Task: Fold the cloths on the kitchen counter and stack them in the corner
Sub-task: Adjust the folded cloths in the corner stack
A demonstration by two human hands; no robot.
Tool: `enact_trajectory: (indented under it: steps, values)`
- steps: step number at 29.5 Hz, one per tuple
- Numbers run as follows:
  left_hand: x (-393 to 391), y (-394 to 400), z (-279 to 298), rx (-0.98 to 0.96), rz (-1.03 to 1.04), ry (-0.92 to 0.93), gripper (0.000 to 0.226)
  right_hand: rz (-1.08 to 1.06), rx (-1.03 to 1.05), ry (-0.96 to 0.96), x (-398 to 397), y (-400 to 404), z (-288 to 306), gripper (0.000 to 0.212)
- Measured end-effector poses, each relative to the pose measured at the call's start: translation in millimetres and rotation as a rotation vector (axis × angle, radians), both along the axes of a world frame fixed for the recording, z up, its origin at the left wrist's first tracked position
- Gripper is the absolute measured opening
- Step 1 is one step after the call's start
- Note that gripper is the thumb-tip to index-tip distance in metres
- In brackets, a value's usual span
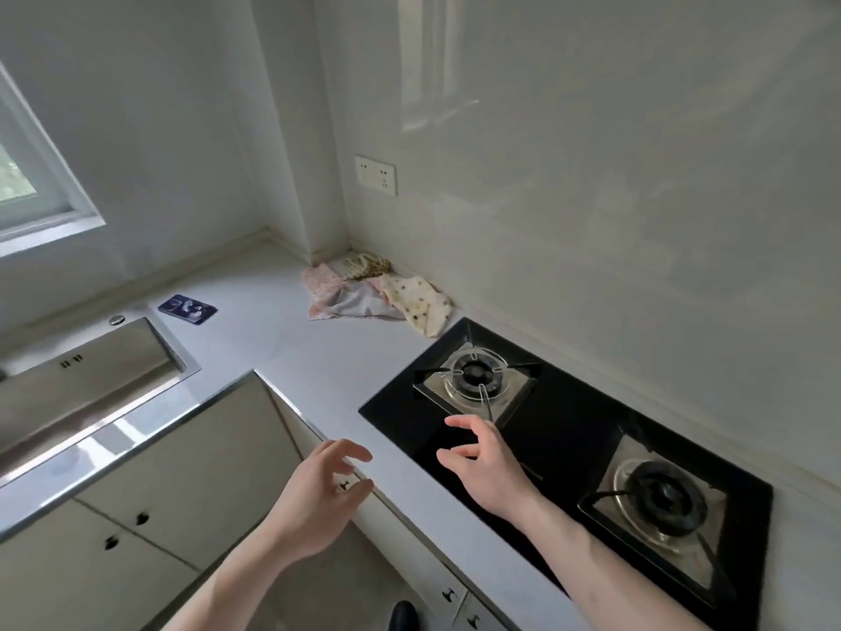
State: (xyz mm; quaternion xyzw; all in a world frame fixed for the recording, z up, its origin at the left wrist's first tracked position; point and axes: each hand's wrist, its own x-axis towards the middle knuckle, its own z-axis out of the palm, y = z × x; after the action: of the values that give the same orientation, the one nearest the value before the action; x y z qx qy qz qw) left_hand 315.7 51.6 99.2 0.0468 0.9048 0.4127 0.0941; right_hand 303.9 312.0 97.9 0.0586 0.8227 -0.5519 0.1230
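Observation:
Several crumpled cloths lie in a loose pile in the far corner of the white counter [291,357]: a pink dotted cloth [321,281], a pale grey cloth [359,302], a cream spotted cloth [418,302] and a tan patterned cloth [368,265] against the wall. My left hand [318,498] hovers near the counter's front edge, fingers loosely curled, holding nothing. My right hand [482,466] hovers over the near side of the black stove, fingers spread and relaxed, holding nothing. Both hands are well short of the cloths.
A black glass gas stove [569,430] with two burners fills the counter's right side. A steel sink [86,380] sits at the left, a dark blue card [187,309] behind it. A wall socket [376,175] is above the corner. Cabinet doors [182,471] are below.

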Motion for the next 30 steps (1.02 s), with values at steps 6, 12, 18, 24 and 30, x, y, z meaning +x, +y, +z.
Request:
enact_trajectory:
  steps: [6,12,18,24,30]
  values:
    - [-57,-58,2,-0.026,0.058,0.023,0.021,0.050,0.004,0.008,-77,-48,3,0.041]
    - [-134,-121,8,-0.095,0.119,0.042,0.021,0.122,-0.024,0.028,-170,-101,7,0.036]
    - [-210,-135,-1,-0.093,0.051,-0.021,0.022,0.124,-0.030,0.041,-228,-118,11,0.034]
    - [-333,-138,-24,-0.206,-0.117,-0.070,0.022,-0.036,0.010,0.005,-261,-94,1,0.034]
    - [-459,-145,-60,-0.257,-0.255,-0.125,0.023,-0.215,0.065,-0.032,-294,-110,-16,0.035]
